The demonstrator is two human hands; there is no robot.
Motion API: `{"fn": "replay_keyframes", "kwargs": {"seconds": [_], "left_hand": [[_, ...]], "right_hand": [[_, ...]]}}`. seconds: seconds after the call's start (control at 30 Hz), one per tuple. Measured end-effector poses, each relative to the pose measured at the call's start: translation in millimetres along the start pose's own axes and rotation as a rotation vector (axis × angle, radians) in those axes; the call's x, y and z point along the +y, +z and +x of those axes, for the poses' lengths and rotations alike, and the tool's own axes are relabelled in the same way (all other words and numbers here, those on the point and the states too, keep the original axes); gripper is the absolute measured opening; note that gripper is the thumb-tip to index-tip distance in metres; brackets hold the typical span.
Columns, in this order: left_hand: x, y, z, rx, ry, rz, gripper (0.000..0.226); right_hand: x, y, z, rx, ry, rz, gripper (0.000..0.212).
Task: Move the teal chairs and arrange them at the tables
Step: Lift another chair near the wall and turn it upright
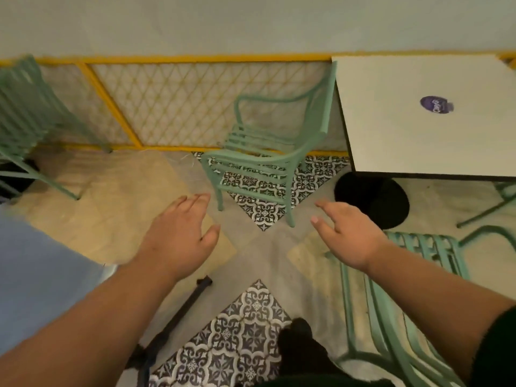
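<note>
Both hands reach toward a teal chair (259,160) standing on its four legs on the patterned floor (262,210), in front of a yellow lattice fence (181,107) and just left of a white worktop (418,135). The left hand (178,236) and the right hand (346,233) are open with fingers loosely spread, holding nothing and short of the chair's front legs. The frame is blurred, so whether its far armrest touches the worktop edge cannot be told. The slatted frame looks like rigid tube, likely light enough for one person and unlikely to flex. The two armrests or the front seat rail seem the surest holds. More teal chairs stand at left (25,115) and under the right forearm (391,303).
</note>
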State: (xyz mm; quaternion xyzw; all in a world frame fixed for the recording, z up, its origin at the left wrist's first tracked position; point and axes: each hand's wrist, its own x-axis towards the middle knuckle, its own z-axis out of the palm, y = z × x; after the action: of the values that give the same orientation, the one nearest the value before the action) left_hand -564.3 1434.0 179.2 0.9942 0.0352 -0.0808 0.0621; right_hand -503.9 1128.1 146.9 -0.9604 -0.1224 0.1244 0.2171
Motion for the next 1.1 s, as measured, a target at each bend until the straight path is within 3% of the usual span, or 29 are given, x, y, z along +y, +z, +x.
{"fn": "replay_keyframes", "kwargs": {"seconds": [0.13, 0.37, 0.53, 0.67, 0.93, 1.1], "left_hand": [[6, 0, 64, -0.032, 0.061, 0.038, 0.079], [-18, -4, 168, -0.007, -0.018, 0.015, 0.071], [-46, 13, 220, -0.053, -0.035, 0.044, 0.082], [-69, 25, 284, -0.087, 0.010, 0.078, 0.072], [-59, 74, 393, -0.148, 0.140, 0.068, 0.070], [-53, 138, 452, -0.172, 0.114, 0.036, 0.067]], "right_hand": [[17, -13, 46, -0.018, 0.062, -0.025, 0.054], [29, -31, 161, -0.064, 0.104, -0.028, 0.057], [27, -39, 235, -0.061, 0.121, -0.034, 0.061], [27, -38, 272, -0.010, 0.166, -0.055, 0.052], [23, 23, 331, -0.077, 0.176, -0.002, 0.051], [28, 69, 398, -0.125, 0.116, -0.082, 0.052]]}}
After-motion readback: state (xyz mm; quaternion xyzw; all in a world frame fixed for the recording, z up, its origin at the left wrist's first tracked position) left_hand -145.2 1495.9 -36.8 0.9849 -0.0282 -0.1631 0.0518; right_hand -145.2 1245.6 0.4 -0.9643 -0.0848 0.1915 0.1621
